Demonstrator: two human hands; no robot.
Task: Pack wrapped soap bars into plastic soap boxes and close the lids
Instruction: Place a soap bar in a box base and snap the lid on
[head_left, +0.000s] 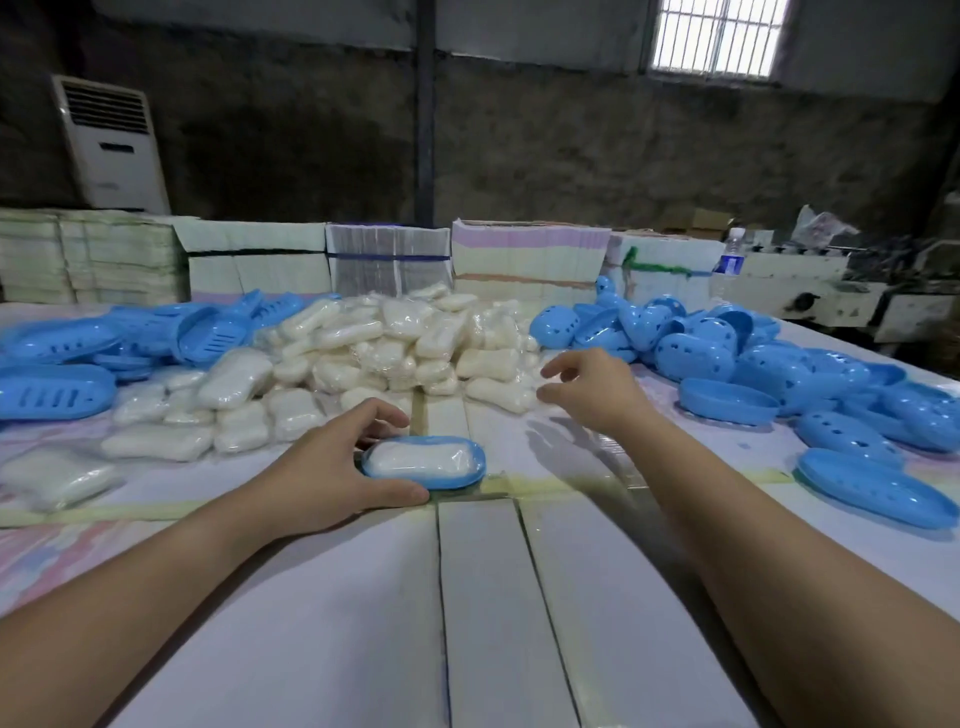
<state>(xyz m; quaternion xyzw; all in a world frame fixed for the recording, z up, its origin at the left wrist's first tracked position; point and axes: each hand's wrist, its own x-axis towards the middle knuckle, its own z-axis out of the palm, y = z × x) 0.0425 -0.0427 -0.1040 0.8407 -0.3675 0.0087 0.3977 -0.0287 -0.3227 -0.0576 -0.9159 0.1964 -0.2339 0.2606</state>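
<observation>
The heap of lids (769, 358) lay toward the table's (483, 623) right edge, nearest the empty, loosely spread right hand (592, 387). The left hand (337, 462) gripped the filled box (423, 462), long axis left-right, mid-table.

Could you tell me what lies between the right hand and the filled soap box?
In the head view, only bare taped table surface separates the right hand from the filled soap box, which the left hand holds.

A sky-blue oval plastic soap tray (423, 464) at the frame's centre holds a milky-white clear-wrapped soap bar (415, 456), with slotted blue lids (49, 393) at left, hole-dotted blue shells (693, 356) at right and pastel-striped stacks (530, 254) behind.
</observation>
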